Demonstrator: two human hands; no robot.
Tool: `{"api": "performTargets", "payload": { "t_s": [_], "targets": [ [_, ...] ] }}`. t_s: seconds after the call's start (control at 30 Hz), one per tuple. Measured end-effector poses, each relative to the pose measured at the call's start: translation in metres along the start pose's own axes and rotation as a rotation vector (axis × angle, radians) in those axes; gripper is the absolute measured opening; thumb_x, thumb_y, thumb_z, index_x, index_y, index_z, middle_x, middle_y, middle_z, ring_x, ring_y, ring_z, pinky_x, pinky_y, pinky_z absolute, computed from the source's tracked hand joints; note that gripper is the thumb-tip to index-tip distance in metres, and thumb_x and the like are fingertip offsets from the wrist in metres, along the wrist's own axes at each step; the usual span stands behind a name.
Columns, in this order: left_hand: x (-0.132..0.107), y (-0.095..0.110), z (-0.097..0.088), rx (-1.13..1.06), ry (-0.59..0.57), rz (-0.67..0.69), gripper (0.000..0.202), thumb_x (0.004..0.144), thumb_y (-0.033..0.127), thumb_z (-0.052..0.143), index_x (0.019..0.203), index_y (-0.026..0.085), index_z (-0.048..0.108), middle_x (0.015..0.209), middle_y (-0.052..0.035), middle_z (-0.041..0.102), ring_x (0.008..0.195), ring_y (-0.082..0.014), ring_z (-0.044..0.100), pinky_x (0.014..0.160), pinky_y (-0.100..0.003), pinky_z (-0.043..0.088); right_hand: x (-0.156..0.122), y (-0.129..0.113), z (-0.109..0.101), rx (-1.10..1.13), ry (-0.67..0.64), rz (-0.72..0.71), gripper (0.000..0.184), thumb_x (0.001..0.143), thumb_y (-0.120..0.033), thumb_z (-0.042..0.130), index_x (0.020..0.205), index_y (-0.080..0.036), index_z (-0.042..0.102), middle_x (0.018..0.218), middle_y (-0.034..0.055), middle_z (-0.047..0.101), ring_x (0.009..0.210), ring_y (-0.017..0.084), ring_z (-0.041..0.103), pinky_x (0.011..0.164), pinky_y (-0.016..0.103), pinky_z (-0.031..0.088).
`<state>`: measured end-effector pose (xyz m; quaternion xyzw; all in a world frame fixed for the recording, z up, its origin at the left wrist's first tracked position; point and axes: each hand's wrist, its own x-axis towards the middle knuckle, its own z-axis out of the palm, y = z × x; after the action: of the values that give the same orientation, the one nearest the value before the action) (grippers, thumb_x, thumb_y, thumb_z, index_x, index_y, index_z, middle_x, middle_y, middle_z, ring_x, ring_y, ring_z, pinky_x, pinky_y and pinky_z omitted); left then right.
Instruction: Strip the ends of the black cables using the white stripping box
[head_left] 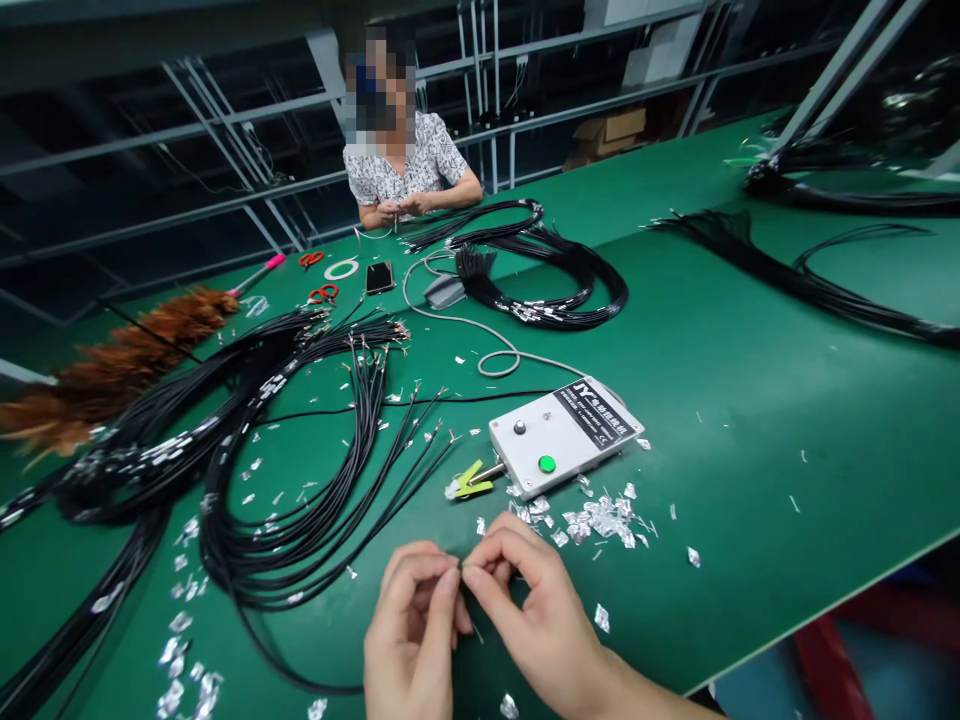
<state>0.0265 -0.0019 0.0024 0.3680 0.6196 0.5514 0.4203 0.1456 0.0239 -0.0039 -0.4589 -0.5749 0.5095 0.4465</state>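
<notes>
My left hand and my right hand meet at the near edge of the green table. Both pinch the same small thing at their touching fingertips; it looks like the end of a thin black cable, but the fingers hide it. The cable loops away to the left into a coil of black cables. Just beyond my hands stands a small white box with a green button and a yellow-green clip at its left end. Scraps of silver foil lie beside it.
Bundles of black cables lie across the table's left, middle and far right. A brown feather duster lies at far left. Red scissors, a tape roll and a phone lie near another person seated opposite, handling wires.
</notes>
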Motion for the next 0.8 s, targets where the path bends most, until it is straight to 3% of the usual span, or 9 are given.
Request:
{"api": "performTargets", "payload": {
  "t_s": [0.17, 0.33, 0.43, 0.53, 0.7, 0.8],
  "targets": [
    [0.006, -0.003, -0.007, -0.017, -0.089, -0.043, 0.03, 0.077, 0.044, 0.073, 0.076, 0.016, 0.065, 0.076, 0.0003, 0.056, 0.049, -0.0065, 0.047, 0.046, -0.019, 0.04, 0.003, 0.004, -0.016, -0.241, -0.02, -0.149, 0.018, 0.094, -0.022, 0.046, 0.084, -0.019, 0.061, 0.082, 0.0029, 0.057, 0.069, 0.014, 0.056, 0.062, 0.025, 0.044],
    [0.016, -0.005, -0.01, -0.072, -0.128, -0.102, 0.035, 0.075, 0.049, 0.073, 0.075, 0.016, 0.062, 0.065, 0.0038, 0.051, 0.048, -0.0061, 0.043, 0.046, -0.018, 0.036, 0.013, -0.004, -0.026, -0.698, -0.103, -0.49, 0.021, 0.093, -0.02, 0.049, 0.112, -0.017, 0.058, 0.104, 0.0089, 0.066, 0.09, 0.021, 0.06, 0.076, 0.034, 0.042],
    [0.018, -0.006, -0.009, -0.04, -0.178, -0.115, 0.035, 0.075, 0.049, 0.072, 0.072, 0.016, 0.06, 0.063, 0.0038, 0.051, 0.047, -0.007, 0.042, 0.045, -0.018, 0.035, 0.02, -0.008, -0.023, -0.891, -0.164, -0.643, 0.014, 0.094, -0.018, 0.049, 0.094, -0.017, 0.063, 0.083, 0.0043, 0.068, 0.074, 0.019, 0.058, 0.071, 0.033, 0.038],
    [0.016, -0.006, -0.01, 0.099, -0.244, -0.068, 0.027, 0.082, 0.043, 0.066, 0.074, 0.018, 0.061, 0.06, 0.0037, 0.05, 0.046, -0.0094, 0.042, 0.043, -0.02, 0.035, 0.024, -0.006, -0.022, -0.96, -0.236, -0.738, 0.026, 0.095, -0.012, 0.043, 0.075, -0.018, 0.06, 0.068, 0.0006, 0.063, 0.062, 0.016, 0.052, 0.064, 0.033, 0.032],
    [0.016, -0.003, -0.011, 0.334, -0.161, 0.267, 0.016, 0.085, 0.028, 0.06, 0.073, 0.021, 0.067, 0.068, -0.0034, 0.061, 0.064, -0.0187, 0.056, 0.064, -0.026, 0.045, 0.032, -0.003, -0.031, -0.987, -0.247, -0.771, 0.028, 0.095, -0.012, 0.042, 0.074, -0.019, 0.059, 0.068, -0.0004, 0.063, 0.062, 0.016, 0.05, 0.065, 0.033, 0.029],
    [0.028, -0.003, -0.016, 0.358, -0.183, 0.173, 0.016, 0.085, 0.032, 0.06, 0.074, 0.02, 0.064, 0.066, -0.0019, 0.06, 0.06, -0.017, 0.054, 0.058, -0.024, 0.043, 0.048, -0.004, -0.038, -1.069, -0.166, -0.736, 0.018, 0.095, -0.019, 0.052, 0.081, -0.018, 0.062, 0.079, 0.0013, 0.068, 0.077, 0.018, 0.055, 0.068, 0.033, 0.029]
  ]
}}
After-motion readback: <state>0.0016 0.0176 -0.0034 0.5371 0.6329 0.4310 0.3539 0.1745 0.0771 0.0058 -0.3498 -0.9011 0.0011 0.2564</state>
